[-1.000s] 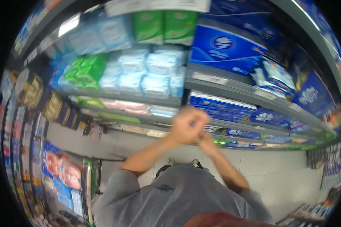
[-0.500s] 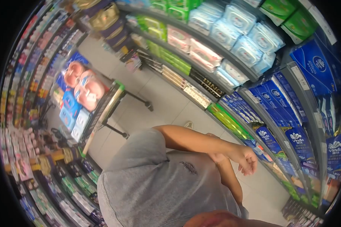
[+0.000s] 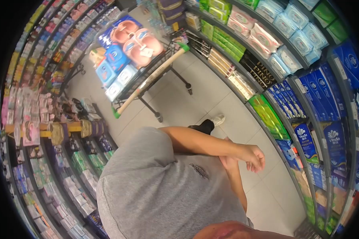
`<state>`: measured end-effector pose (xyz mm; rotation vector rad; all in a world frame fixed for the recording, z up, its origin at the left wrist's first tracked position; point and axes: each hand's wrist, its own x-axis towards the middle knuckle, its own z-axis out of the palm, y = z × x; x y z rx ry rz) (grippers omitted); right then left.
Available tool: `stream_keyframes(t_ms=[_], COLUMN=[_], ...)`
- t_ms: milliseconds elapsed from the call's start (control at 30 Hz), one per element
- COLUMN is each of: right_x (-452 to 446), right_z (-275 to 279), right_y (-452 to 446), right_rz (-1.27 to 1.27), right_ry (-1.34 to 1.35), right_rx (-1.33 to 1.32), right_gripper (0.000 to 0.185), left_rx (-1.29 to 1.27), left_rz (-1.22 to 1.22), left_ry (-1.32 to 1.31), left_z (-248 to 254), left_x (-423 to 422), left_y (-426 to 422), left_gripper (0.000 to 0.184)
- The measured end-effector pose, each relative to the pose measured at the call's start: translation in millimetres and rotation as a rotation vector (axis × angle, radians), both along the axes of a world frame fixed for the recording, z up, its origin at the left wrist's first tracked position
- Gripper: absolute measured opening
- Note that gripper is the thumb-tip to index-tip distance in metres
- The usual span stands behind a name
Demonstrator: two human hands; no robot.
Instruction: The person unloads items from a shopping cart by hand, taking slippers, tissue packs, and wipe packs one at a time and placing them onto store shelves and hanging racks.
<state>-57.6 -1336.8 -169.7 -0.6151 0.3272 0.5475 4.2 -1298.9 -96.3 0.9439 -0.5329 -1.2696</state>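
Observation:
Across the front of the grey shirt point(image 3: 147, 183) reaches my left forearm. My left hand point(image 3: 253, 158) hangs beyond it, empty, with loosely bent fingers slightly apart. Under that forearm, near the wrist, is my right hand point(image 3: 229, 161). Part of it shows on either side of the forearm, which it appears to clasp; its middle is hidden. Both hands are in front of my body, above the tiled floor point(image 3: 263, 187), and neither touches any goods.
A shopping cart point(image 3: 147, 81) with a green-tipped handle stands at the upper left. Near it are pink slippers point(image 3: 143, 47) and blue packs point(image 3: 117, 57). Shelves of wipes point(image 3: 297, 28) and blue tissue packs point(image 3: 335, 141) curve along the right. More stocked shelves point(image 3: 48, 175) line the left.
From together and raised before the shelves, my hands came down across my body, with my left forearm over my right hand. The view turned left, bringing the cart nearer the middle.

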Motion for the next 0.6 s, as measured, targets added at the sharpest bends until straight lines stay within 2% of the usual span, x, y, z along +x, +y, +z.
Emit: stream_keyframes(t_ms=[233, 367, 433, 467, 500, 567, 600], right_x=[-20, -8, 11, 22, 33, 54, 64], right_z=[4, -11, -9, -9, -12, -18, -18], right_y=[58, 86, 109, 124, 141, 178, 199], right_rz=[0.003, 0.182, 0.263, 0.280, 0.360, 0.451, 0.462], right_ry=[-0.001, -0.355, -0.161, -0.161, -0.177, -0.190, -0.428], right_rx=[-0.031, -0.210, 0.121, 0.116, 0.034, -0.056, -0.386], right_gripper=[0.016, 0.019, 0.018, 0.018, 0.020, 0.023, 0.019], left_rx=[-0.023, -0.002, -0.008, -0.012, -0.019, -0.012, 0.052], left_rz=[0.126, 0.245, 0.322, 0.381, 0.400, 0.711, 0.854], left_ry=[-0.081, -0.097, -0.113, -0.128, -0.128, -0.163, -0.182], left_z=[7, 1, -2, -4, -6, -11, -13], left_x=[-14, -7, 4, 10, 16, 29, 35], left_y=[59, 101, 130, 146, 165, 211, 238], left_gripper=[0.021, 0.020, 0.019, 0.017, 0.017, 0.018, 0.018])
